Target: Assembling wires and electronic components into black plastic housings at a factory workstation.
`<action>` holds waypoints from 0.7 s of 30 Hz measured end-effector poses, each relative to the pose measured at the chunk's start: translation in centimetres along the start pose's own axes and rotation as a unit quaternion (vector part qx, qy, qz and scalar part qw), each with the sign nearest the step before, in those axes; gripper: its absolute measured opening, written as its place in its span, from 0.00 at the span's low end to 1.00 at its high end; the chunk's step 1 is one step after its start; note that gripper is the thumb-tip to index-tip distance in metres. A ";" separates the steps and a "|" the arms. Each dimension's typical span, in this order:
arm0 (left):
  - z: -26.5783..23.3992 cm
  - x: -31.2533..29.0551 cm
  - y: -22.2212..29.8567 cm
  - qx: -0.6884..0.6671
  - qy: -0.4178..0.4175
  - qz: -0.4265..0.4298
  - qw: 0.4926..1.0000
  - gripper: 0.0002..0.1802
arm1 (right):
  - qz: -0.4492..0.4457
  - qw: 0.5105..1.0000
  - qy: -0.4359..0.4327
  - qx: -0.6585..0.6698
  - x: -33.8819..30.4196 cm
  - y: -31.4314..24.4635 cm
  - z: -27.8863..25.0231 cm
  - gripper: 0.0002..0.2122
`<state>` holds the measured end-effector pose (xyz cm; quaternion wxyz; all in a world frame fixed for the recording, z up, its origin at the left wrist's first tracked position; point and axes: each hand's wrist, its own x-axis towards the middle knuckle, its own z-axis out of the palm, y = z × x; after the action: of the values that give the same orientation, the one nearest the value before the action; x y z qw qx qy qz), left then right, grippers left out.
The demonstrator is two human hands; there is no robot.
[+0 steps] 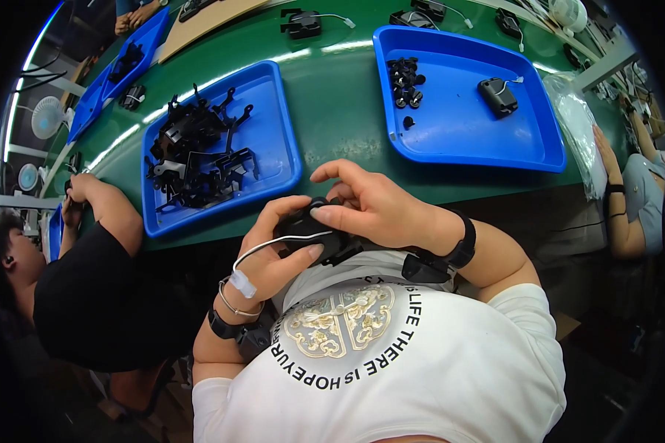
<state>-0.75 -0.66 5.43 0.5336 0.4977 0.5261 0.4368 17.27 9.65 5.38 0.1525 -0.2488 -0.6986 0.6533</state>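
You have the small black plastic unit (314, 235) pressed between both hands, just below the near edge of the green table (332, 111) and against your white shirt. Your left hand (273, 251) is curled closed around its left end, thumb on top, with the thin white lead (270, 247) looping over that hand. Your right hand (373, 207) rests on top, fingers partly bent, gripping it. It looks light and rigid; hold the body, not the soft, easily snagged lead.
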 end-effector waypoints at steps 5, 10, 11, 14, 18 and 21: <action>0.1 1.2 -0.9 -0.052 -0.076 -0.022 0.996 0.31 | 0.009 0.989 -0.018 -0.149 -0.6 -2.0 -1.3 0.20; -0.1 0.7 -1.5 -0.108 -0.133 -0.113 0.979 0.28 | -0.076 0.883 0.160 -0.434 -0.4 -0.4 -9.9 0.12; 0.0 0.7 -1.5 -0.121 -0.120 -0.118 0.978 0.28 | -0.024 0.858 0.161 -0.488 -0.3 -0.3 -11.3 0.11; 0.1 1.0 -1.6 -0.146 -0.091 -0.130 0.976 0.28 | -0.050 0.839 0.100 -0.532 0.9 1.7 -12.7 0.12; -0.2 0.8 -2.4 -0.199 -0.097 -0.131 0.966 0.23 | -0.024 0.811 0.048 -0.582 2.6 2.5 -13.2 0.14; -0.2 0.8 -2.9 -0.308 -0.051 -0.120 0.942 0.22 | -0.040 0.802 0.053 -0.594 2.0 2.8 -13.2 0.15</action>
<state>-1.02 -0.18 2.48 0.7352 0.2637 0.3939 0.4846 23.14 21.81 3.72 0.0373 -0.2970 -0.9500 0.0893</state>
